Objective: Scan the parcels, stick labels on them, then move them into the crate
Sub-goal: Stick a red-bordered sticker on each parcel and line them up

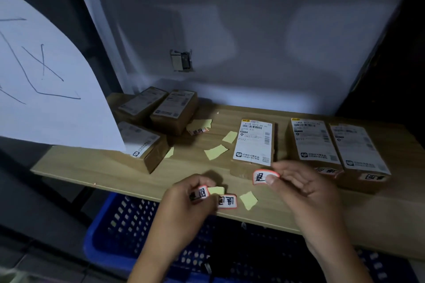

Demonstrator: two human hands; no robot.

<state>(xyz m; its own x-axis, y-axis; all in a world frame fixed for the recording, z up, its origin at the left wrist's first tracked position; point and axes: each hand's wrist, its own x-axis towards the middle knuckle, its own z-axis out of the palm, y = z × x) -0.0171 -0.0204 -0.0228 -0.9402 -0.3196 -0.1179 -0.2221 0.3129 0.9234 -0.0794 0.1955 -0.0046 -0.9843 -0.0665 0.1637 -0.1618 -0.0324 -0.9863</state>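
Note:
My right hand [301, 187] pinches a red-bordered white label [262, 177] just in front of the middle parcel [254, 142], a brown box with a white shipping slip on top. My left hand [186, 200] holds a strip of similar labels [200, 193]; another label [227, 201] lies beside it on the wooden shelf [92, 167]. Two parcels at the right [314, 142] [358, 147] carry red-bordered labels on their front faces. Three more parcels [158, 110] are piled at the back left. The blue crate [119, 227] sits below the shelf's front edge.
Yellow backing scraps [216, 151] are scattered over the shelf. One loose label [199, 131] lies near the left pile. A large white sheet with pen marks [46, 80] hangs at the left. A white wall panel [230, 41] closes the back.

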